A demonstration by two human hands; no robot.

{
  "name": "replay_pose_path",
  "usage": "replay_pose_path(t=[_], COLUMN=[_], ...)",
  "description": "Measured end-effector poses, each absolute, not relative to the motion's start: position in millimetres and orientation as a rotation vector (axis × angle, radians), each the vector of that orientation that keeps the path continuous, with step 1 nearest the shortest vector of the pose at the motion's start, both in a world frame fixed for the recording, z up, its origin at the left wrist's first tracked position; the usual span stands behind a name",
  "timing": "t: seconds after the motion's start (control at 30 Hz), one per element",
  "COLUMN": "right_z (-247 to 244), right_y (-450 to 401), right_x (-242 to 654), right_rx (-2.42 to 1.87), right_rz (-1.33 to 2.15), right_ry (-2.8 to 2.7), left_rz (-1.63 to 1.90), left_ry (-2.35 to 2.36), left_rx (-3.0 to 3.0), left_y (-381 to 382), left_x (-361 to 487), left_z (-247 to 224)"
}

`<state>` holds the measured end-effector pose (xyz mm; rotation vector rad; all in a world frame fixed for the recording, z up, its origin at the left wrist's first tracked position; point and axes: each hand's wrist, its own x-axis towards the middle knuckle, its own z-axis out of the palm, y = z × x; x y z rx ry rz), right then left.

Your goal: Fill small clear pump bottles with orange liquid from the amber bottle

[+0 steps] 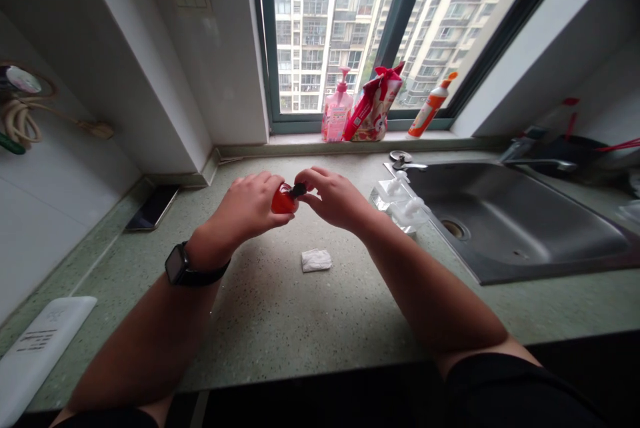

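Observation:
My left hand point(249, 205), with a dark watch on its wrist, is wrapped round a small red-orange bottle point(284, 200) above the counter. The bottle is tilted, its black neck or cap point(298, 191) pointing to the right. The fingertips of my right hand point(333, 195) are closed on that black part; whether it is apart from the bottle cannot be made out. Below and between my hands, a folded white tissue point(316, 260) lies on the speckled green counter point(300, 321).
Clear pump bottles point(400, 200) stand right of my right hand, beside a steel sink point(520, 215). A phone point(153, 207) and a white panel point(43, 348) lie left. On the sill are a pink pump bottle point(337, 111), a red bag point(375, 105) and an orange bottle point(430, 108).

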<state>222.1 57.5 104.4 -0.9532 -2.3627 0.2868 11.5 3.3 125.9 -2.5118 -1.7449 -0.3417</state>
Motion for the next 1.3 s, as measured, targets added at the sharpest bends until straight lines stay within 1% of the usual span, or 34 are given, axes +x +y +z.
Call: replay_pose_path(t=[0.13,0.2,0.33,0.4,0.5,0.6,0.73,0.97,1.17,1.3], right_z=[109.9,113.3,111.6,104.9,90.6,75.5,58.9,47.2,42.1,52.1], right_y=[64.1,70.2,87.9,98.7,114.5,127.0,137.7,147.9,145.4,138.6], right_x=[236.3,246.2,261.8,265.2,267.3,269.7,273.8,279.7,281.6,283.3], right_rx=[-0.796,-0.827,-1.177,-1.391,-1.604,-1.707,-1.737,-1.764,-1.863,-1.866], right_rz=[0.374,0.380,0.265,0.201,0.199,0.244,0.300,0.285,0.260,0.270], right_ry=[-2.305,-2.276,-2.326,-2.411,-2.561,-2.607,-2.624,-2.663,-2.650,-2.600], left_rz=[-0.491,-0.551,-0.614,-0.692,-0.681,-0.625,-0.571,-0.599,-0.566,-0.777], left_ry=[-1.765,-1.827,-2.029,-2.133,-2.219,-2.271,-2.354,-2.280,-2.263,-2.136], left_rx=[-2.673,-2.648,-2.533,-2.429,-2.338,-2.290,-2.286,-2.293,-2.309,-2.182], left_y=[7.9,10.8,23.6,33.1,45.4,51.5,54.0,57.8,52.8,37.5], left_x=[-0.1,-7.2,-24.2,-32.9,-43.4,-48.8,-51.0,-60.0,-65.3,-62.8], left_z=[130.9,132.8,126.3,118.1,106.8,101.6,99.0,93.0,101.1,118.0])
